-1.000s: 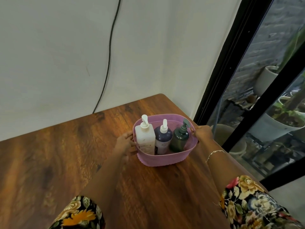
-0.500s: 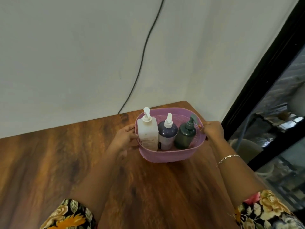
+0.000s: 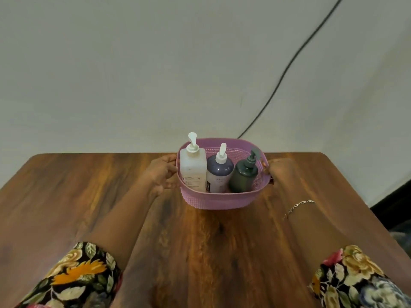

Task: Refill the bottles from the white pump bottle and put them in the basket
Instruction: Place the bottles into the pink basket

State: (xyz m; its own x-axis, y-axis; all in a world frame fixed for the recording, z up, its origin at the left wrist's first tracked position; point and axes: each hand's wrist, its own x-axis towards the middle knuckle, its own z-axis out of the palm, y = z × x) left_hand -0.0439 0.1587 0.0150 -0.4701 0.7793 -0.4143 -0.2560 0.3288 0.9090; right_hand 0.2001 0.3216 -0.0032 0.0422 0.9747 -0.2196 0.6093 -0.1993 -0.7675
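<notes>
A pink perforated basket point(image 3: 220, 200) stands on the wooden table point(image 3: 200, 252) near its far edge. Three pump bottles stand upright inside it in a row: the white pump bottle point(image 3: 193, 168) at the left, a purple bottle point(image 3: 219, 172) with a white pump in the middle, and a dark green bottle point(image 3: 244, 175) at the right. My left hand point(image 3: 163, 172) grips the basket's left rim with curled fingers. My right hand point(image 3: 278, 171) grips the right rim. Both forearms reach forward across the table.
A pale wall rises straight behind the table, and a black cable point(image 3: 287, 70) runs down it to the table's back edge. The table's right edge point(image 3: 364, 207) borders a dark floor area.
The view has swung left, away from the glass door, so the basket now sits centred before the wall. Both hands keep hold of the basket's sides.
</notes>
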